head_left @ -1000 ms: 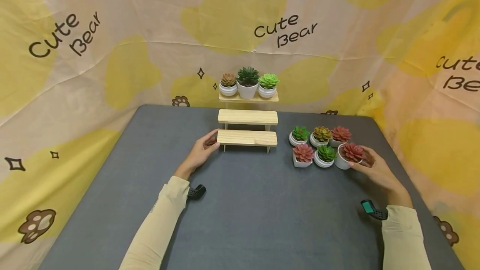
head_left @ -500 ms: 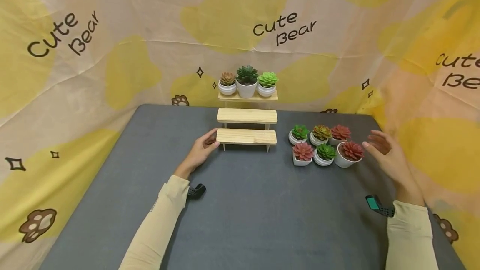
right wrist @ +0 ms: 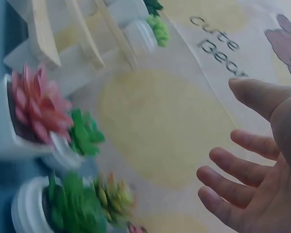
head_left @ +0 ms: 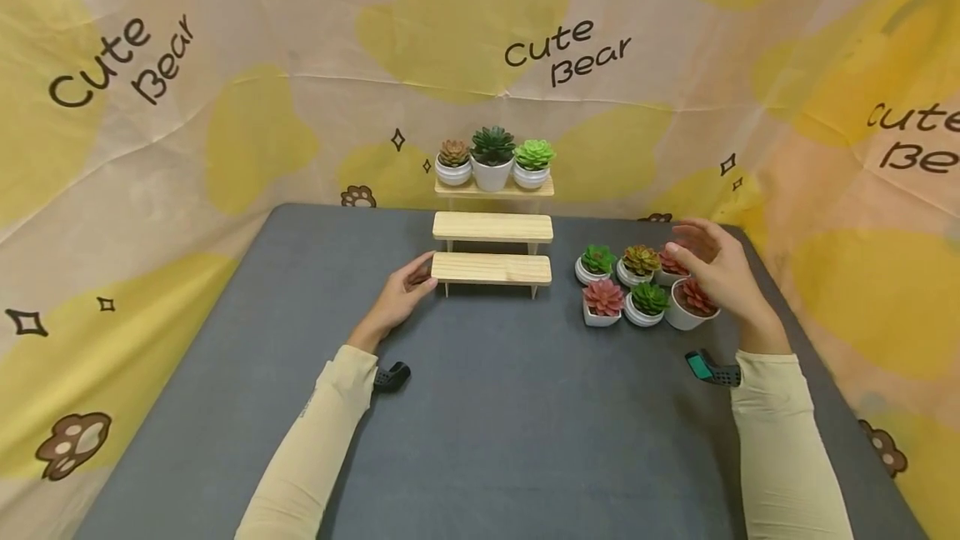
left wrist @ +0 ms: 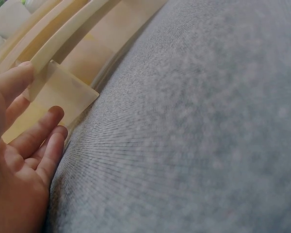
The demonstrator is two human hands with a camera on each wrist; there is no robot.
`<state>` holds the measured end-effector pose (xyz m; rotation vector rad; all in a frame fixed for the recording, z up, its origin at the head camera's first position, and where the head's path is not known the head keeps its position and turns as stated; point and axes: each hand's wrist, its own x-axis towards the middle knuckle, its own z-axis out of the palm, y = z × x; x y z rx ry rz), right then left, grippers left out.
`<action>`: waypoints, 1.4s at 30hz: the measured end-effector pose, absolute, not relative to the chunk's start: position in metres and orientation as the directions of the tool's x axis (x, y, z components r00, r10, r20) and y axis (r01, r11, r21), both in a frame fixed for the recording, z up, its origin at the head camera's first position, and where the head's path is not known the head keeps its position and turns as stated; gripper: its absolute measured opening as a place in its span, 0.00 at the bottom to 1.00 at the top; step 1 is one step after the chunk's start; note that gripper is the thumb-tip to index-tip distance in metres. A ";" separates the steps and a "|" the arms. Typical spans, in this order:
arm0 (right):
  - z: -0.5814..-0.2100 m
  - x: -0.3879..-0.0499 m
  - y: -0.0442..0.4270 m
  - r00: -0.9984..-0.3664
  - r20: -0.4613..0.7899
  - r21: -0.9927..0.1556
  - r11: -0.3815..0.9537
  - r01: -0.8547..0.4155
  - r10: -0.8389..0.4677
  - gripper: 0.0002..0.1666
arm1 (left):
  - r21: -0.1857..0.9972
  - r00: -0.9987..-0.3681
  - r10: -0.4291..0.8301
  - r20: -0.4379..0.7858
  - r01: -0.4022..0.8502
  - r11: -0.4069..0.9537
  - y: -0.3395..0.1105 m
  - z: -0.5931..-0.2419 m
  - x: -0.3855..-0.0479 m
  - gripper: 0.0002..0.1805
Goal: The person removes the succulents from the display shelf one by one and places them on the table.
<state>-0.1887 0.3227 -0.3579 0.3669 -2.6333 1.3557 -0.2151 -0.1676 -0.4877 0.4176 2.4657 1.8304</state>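
"Stand (head_left: 492, 227): where is it, and what's on it?"

"It's on the table (head_left: 510, 423), before the yellow-patched cloth (head_left: 480, 32). Along its top step (head_left: 459, 191) are three: the brown plant (head_left: 453, 154) on the left, the dark green plant (head_left: 492, 147) in the middle, the light green plant (head_left: 534, 156) on the right."

"And the others?"

"Six, right of the stand, in two rows. Going outward from it, the back row has the back green plant (head_left: 597, 260), yellow plant (head_left: 640, 260) and back red plant (head_left: 671, 264); the front row has the pink plant (head_left: 603, 298), front green plant (head_left: 648, 300) and front red plant (head_left: 693, 297)."

"What's the left hand (head_left: 393, 300) doing?"

"Thumb and forefinger pinch the left end of the stand's bottom step (head_left: 491, 269)."

"And the right hand (head_left: 720, 273)?"

"Released, well right of the stand: fingers apart and loosely bent, grasping nothing, partly covering the back red plant in the head view. Whether it touches that plant, I can't tell."
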 end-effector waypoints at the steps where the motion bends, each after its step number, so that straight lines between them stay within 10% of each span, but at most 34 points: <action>1: -0.356 -0.192 0.317 -0.958 0.239 -0.781 0.555 -0.285 -0.156 0.32 | 0.946 -0.963 0.238 0.122 0.186 0.267 -0.168 -0.488 -0.215 0.32; 42: -0.333 -0.326 0.153 -0.980 0.027 -0.910 0.400 -0.106 -0.197 0.48 | 0.949 -0.960 0.246 0.133 0.195 0.249 -0.170 -0.488 -0.216 0.33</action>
